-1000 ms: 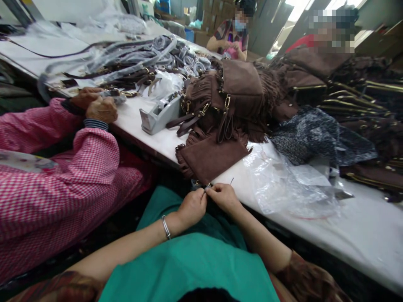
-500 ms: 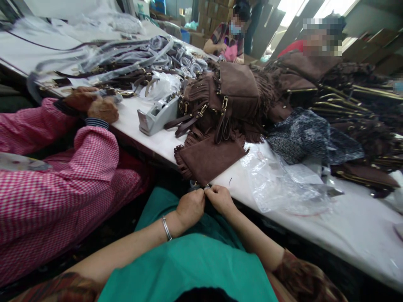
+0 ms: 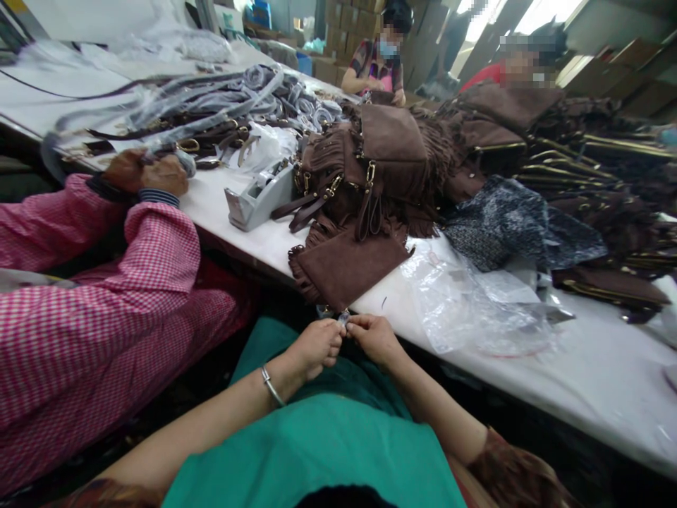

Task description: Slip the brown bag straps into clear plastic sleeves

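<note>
At the table's edge lies a brown fringed bag (image 3: 349,264), its lower corner with metal hardware pointing toward me. Just below that corner, a small piece of clear plastic wrap (image 3: 343,319) shows between my fingertips. My left hand (image 3: 319,347) is closed, its fingers curled and the thumb side against the plastic. Pinching the same piece from the other side is my right hand (image 3: 376,339), thumb and forefinger together. Whatever the wrap covers is too small to make out.
A grey tape dispenser (image 3: 259,201) stands left of the bag. Behind are piled brown fringed bags (image 3: 396,137) and wrapped straps (image 3: 233,99). Crumpled clear plastic (image 3: 476,310) and a speckled dark cloth (image 3: 502,226) lie right. A co-worker's hands (image 3: 161,173) work at left.
My hands have parted slightly, and the clear plastic between them now shows more. My left hand has turned a little, with its fingers more visible. The view has shifted slightly.
</note>
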